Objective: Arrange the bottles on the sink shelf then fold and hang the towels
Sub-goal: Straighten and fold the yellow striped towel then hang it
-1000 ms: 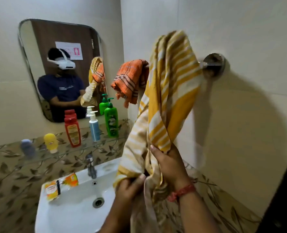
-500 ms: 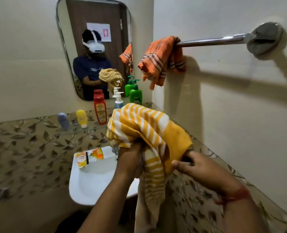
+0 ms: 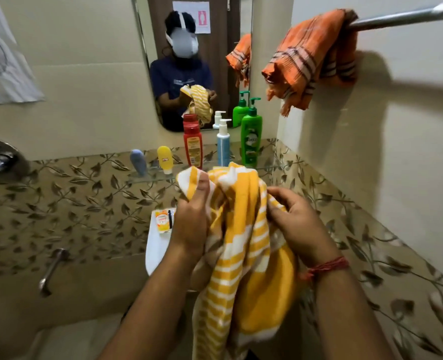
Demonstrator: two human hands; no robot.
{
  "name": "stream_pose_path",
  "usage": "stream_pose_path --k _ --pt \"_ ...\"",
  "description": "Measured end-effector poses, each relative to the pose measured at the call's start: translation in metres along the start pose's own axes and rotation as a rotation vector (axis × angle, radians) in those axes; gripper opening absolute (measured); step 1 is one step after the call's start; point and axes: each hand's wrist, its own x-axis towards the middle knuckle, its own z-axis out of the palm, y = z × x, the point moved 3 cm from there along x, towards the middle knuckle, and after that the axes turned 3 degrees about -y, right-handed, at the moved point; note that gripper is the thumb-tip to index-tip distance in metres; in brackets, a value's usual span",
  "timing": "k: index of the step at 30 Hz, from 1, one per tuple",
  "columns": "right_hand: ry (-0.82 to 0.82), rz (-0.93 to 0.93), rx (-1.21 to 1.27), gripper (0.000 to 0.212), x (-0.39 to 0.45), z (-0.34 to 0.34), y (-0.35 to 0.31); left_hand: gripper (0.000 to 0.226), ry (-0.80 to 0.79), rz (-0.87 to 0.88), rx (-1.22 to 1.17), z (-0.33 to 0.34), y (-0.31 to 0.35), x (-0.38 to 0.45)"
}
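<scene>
I hold a yellow and white striped towel point(image 3: 243, 255) bunched in front of me over the sink. My left hand point(image 3: 193, 219) grips its upper left part, thumb on the cloth. My right hand point(image 3: 297, 222) pinches the folds on its right side. An orange striped towel point(image 3: 311, 55) hangs crumpled on the metal towel bar point(image 3: 402, 18) at upper right. On the glass shelf point(image 3: 150, 178) stand a blue tube point(image 3: 139, 162), a yellow tube point(image 3: 165, 159), a red bottle point(image 3: 193, 141), a blue pump bottle point(image 3: 223, 144) and a green pump bottle point(image 3: 251, 136).
A mirror point(image 3: 194, 61) hangs above the shelf. The white sink point(image 3: 158, 245) lies mostly behind my arms, with a small orange packet point(image 3: 162, 220) on its rim. A wall tap point(image 3: 50, 271) sticks out at lower left. A paper sheet point(image 3: 2, 55) hangs upper left.
The yellow towel came off the bar and down in front of me. Both hands shifted their hold on it, and the view dropped and swung left.
</scene>
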Motion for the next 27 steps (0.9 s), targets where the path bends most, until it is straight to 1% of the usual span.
stream_pose_path --k 2,4,5,6,7,8,9,10,11,12,13,16,18,20,23,25,27 --pt "-0.147 0.109 -0.117 0.019 0.013 0.006 0.01 0.044 0.046 0.02 -0.038 -0.015 0.005 0.016" --pt "-0.276 0.148 -0.318 0.023 0.025 0.014 0.008 0.03 -0.028 0.032 -0.018 -0.021 0.008 0.027" --pt "-0.26 0.109 -0.373 0.025 0.033 0.019 0.002 0.022 -0.087 0.033 0.016 -0.023 0.008 0.032" --pt "-0.182 0.034 -0.375 0.029 0.042 0.024 -0.009 0.018 -0.138 0.031 0.058 -0.022 0.011 0.035" --pt "-0.09 -0.066 -0.318 0.033 0.05 0.03 -0.023 0.017 -0.189 0.033 0.096 -0.021 0.011 0.041" --pt "-0.056 -0.147 -0.204 0.036 0.057 0.037 -0.039 0.018 -0.234 0.029 0.127 -0.02 0.012 0.047" --pt "-0.106 -0.193 -0.082 0.035 0.063 0.047 -0.048 0.019 -0.267 0.024 0.155 -0.018 0.014 0.053" --pt "-0.21 -0.212 0.014 0.031 0.07 0.059 -0.057 0.018 -0.297 0.028 0.156 -0.018 0.019 0.059" --pt "-0.301 -0.197 0.059 0.028 0.075 0.071 -0.059 0.017 -0.315 0.041 0.14 -0.021 0.021 0.068" --pt "-0.35 -0.181 0.082 0.028 0.081 0.081 -0.06 0.017 -0.319 0.058 0.122 -0.024 0.026 0.075" --pt "-0.349 -0.173 0.086 0.03 0.087 0.087 -0.058 0.018 -0.314 0.077 0.12 -0.029 0.029 0.082" --pt "-0.238 -0.232 0.028 0.027 0.1 0.092 -0.063 0.018 -0.287 0.166 0.187 -0.041 0.036 0.095" --pt "-0.222 -0.26 0.006 0.025 0.107 0.09 -0.068 0.022 -0.267 0.184 0.144 -0.048 0.041 0.099" --pt "-0.244 -0.263 0.08 0.021 0.114 0.085 -0.077 0.022 -0.298 0.17 0.028 -0.051 0.045 0.104" --pt "-0.305 -0.222 0.273 0.015 0.127 0.077 -0.09 0.011 -0.315 0.184 -0.08 -0.053 0.05 0.112" --pt "-0.336 -0.238 0.267 0.018 0.137 0.071 -0.097 0.016 -0.294 0.197 -0.126 -0.051 0.053 0.115" --pt "-0.331 -0.277 0.191 0.02 0.146 0.064 -0.101 0.019 -0.26 0.237 -0.095 -0.049 0.058 0.12"
